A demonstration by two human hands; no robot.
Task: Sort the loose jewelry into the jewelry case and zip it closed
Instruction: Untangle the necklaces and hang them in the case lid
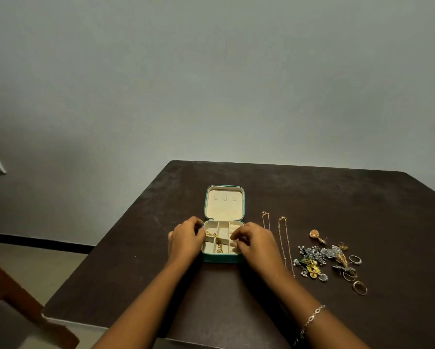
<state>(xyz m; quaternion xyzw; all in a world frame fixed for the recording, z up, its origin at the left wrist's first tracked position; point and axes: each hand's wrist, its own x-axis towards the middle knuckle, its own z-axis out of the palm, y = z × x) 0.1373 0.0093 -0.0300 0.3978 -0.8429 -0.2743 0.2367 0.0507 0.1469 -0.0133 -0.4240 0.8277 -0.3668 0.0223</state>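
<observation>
The teal jewelry case (220, 258) lies open on the dark table, its cream lid (224, 205) folded back and its divided tray toward me. A gold chain (217, 241) lies draped across the tray's dividers. My left hand (186, 238) is at the case's left side, and its fingertips pinch the chain's upper end. My right hand (255, 241) hovers over the right compartments with fingers curled; what they hold, if anything, is hidden. Loose jewelry lies to the right: two thin gold necklaces (284, 244), a heap of silver and gold earrings (314, 260), and several rings (359, 288).
A gold shell-shaped piece (316, 235) lies beyond the heap. The table (337, 197) stands against a grey wall. Its left edge runs diagonally, with a wooden chair (15, 295) on the floor to the left. A bracelet (312, 318) is on my right wrist.
</observation>
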